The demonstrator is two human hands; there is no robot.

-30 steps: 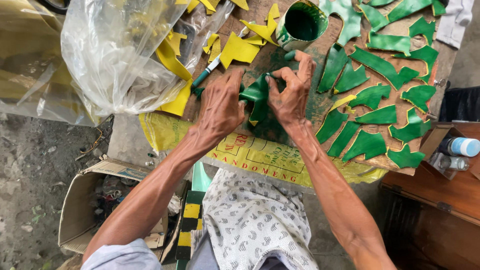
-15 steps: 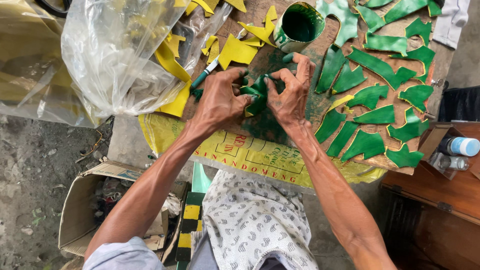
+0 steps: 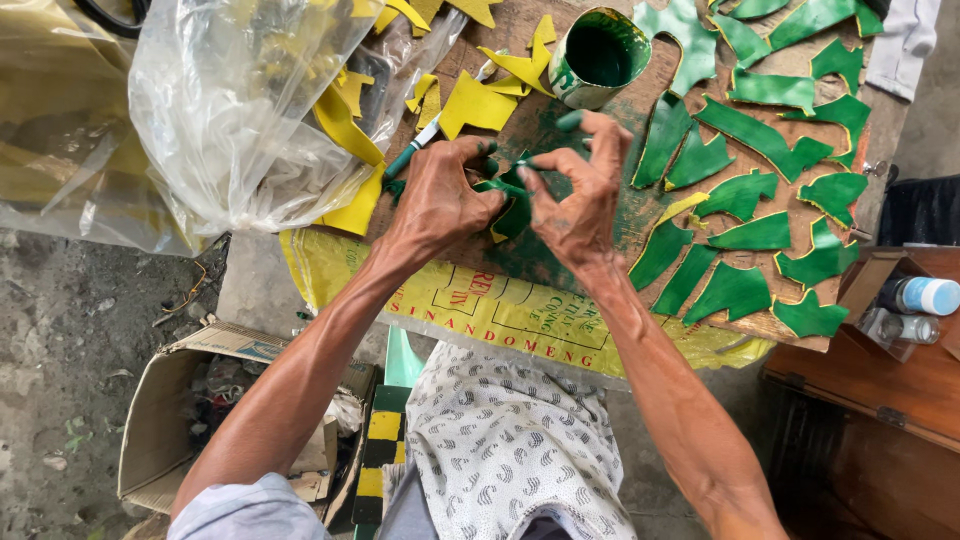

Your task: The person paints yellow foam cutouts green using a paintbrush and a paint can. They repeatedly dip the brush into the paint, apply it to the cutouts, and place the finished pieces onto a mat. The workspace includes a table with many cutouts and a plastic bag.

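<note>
At frame centre our left hand (image 3: 440, 195) and right hand (image 3: 580, 195) both pinched one small green-painted cut piece (image 3: 512, 200) — lifted off the counter (image 3: 520, 125), perhaps sparing wet paint — below the green paint can (image 3: 598, 55).

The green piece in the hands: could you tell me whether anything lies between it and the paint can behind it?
Nothing visible does. Both hands hold the green piece, and only bare, paint-stained board separates it from the paint can.
</note>
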